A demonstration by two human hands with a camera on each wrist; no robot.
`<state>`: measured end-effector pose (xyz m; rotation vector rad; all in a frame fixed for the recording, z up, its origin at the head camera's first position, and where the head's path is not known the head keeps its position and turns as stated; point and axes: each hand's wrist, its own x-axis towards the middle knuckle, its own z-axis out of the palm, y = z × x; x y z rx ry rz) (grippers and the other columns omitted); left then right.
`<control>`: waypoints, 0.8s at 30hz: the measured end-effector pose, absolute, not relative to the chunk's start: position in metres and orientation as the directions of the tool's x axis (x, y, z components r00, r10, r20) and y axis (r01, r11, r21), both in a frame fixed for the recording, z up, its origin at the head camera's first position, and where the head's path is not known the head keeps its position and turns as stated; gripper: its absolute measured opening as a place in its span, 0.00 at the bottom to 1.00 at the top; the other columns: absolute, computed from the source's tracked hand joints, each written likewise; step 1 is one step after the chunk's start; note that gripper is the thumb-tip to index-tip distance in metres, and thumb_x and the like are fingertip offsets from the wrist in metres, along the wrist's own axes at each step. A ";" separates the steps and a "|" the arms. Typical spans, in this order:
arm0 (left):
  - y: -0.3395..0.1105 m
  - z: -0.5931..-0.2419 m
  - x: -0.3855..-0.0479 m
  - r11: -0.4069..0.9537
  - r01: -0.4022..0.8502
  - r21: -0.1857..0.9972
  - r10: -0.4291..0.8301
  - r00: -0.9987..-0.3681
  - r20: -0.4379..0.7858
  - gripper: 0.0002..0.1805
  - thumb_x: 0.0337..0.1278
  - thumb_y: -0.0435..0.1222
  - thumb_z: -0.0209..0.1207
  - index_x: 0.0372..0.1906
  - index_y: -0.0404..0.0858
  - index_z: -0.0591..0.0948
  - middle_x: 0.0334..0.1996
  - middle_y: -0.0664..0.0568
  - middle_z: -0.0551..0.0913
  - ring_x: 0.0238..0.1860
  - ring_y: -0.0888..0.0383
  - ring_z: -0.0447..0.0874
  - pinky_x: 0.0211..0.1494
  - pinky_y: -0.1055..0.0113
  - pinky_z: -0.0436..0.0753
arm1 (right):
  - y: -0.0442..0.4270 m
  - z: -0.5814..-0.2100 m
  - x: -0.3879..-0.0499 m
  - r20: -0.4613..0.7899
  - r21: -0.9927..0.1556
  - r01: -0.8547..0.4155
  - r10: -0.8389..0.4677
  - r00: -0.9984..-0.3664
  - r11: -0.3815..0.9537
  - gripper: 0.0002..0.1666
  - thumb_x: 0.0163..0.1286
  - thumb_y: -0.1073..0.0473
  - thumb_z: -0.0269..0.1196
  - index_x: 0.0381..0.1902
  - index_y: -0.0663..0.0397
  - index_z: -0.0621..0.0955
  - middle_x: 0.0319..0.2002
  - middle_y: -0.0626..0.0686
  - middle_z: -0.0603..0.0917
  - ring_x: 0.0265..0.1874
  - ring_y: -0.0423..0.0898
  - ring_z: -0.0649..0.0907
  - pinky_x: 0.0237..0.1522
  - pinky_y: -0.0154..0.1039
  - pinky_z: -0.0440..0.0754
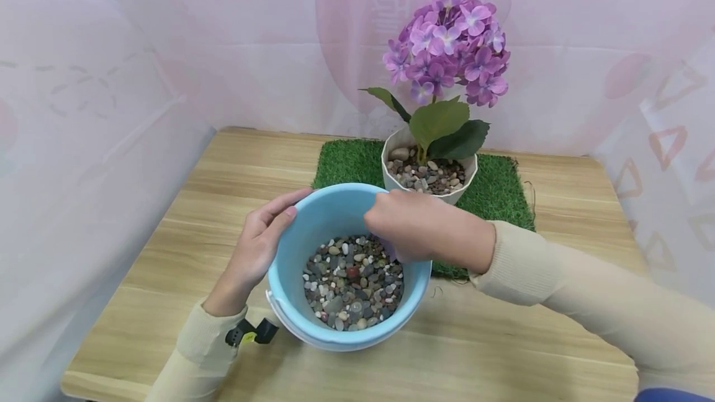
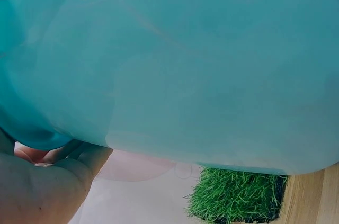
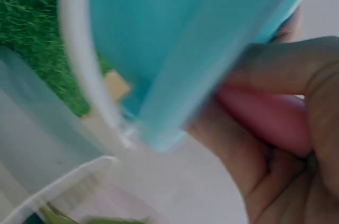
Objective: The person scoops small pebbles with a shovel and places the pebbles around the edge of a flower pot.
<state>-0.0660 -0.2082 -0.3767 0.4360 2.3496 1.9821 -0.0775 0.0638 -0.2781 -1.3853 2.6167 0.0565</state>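
A light blue bucket [image 1: 287, 284] with small mixed pebbles [image 1: 354, 284] inside stands near the middle of the table. My left hand [image 1: 258, 244] rests against the bucket's upper left side at the rim, fingers and thumb fairly straight; in the left wrist view part of this hand [image 2: 47, 187] shows beside the blue wall. My right hand [image 1: 416, 225] is over the bucket's right rim, its fingers curled round a pink handle [image 3: 270, 115]. A bit of the purple tool [image 1: 390, 248] shows below the hand in the head view; its far end is hidden.
Behind the bucket, a white pot [image 1: 391, 163] of pebbles holds a purple hydrangea [image 1: 447, 48] with green leaves. The pot stands on a green turf mat [image 1: 503, 194] on the wooden table [image 1: 179, 234]. The bucket's white handle [image 1: 285, 317] hangs at its lower left.
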 end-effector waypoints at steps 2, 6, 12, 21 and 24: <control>-0.208 -0.377 -0.066 0.144 0.187 0.972 0.234 -0.961 0.150 0.22 0.86 0.37 0.45 0.73 0.32 0.76 0.68 0.35 0.80 0.56 0.57 0.91 0.54 0.56 0.94 | 0.065 -0.286 -0.081 -0.136 -0.126 -0.815 -0.824 -0.550 0.565 0.11 0.55 0.73 0.71 0.25 0.52 0.83 0.23 0.50 0.85 0.22 0.45 0.84 0.24 0.31 0.88; -0.208 -0.377 -0.066 0.143 0.182 0.973 0.231 -0.962 0.146 0.22 0.86 0.36 0.45 0.73 0.32 0.76 0.68 0.35 0.80 0.56 0.56 0.91 0.54 0.55 0.94 | 0.069 -0.303 -0.084 -0.042 -0.299 -0.777 -0.821 -0.569 0.554 0.13 0.55 0.76 0.66 0.22 0.54 0.84 0.19 0.49 0.84 0.18 0.41 0.82 0.22 0.25 0.84; -0.207 -0.377 -0.067 0.151 0.189 0.970 0.232 -0.961 0.151 0.22 0.86 0.36 0.45 0.73 0.32 0.76 0.68 0.35 0.81 0.55 0.53 0.91 0.52 0.54 0.95 | 0.066 -0.317 -0.077 0.049 -0.517 -0.684 -0.780 -0.624 0.515 0.11 0.59 0.76 0.64 0.33 0.63 0.91 0.27 0.56 0.92 0.23 0.38 0.87 0.29 0.24 0.89; -0.208 -0.377 -0.066 0.132 0.193 0.972 0.233 -0.959 0.158 0.22 0.86 0.36 0.45 0.72 0.31 0.76 0.66 0.33 0.81 0.55 0.53 0.92 0.52 0.52 0.95 | 0.061 -0.324 -0.067 0.062 -0.610 -0.627 -0.760 -0.647 0.484 0.06 0.65 0.71 0.69 0.38 0.63 0.91 0.32 0.54 0.93 0.25 0.33 0.88 0.36 0.24 0.90; -0.207 -0.378 -0.067 0.131 0.196 0.972 0.231 -0.959 0.162 0.22 0.86 0.36 0.45 0.72 0.31 0.76 0.67 0.34 0.81 0.55 0.54 0.91 0.52 0.53 0.95 | 0.059 -0.324 -0.066 0.063 -0.644 -0.618 -0.773 -0.632 0.452 0.06 0.67 0.70 0.69 0.39 0.64 0.91 0.33 0.55 0.94 0.23 0.30 0.87 0.34 0.21 0.88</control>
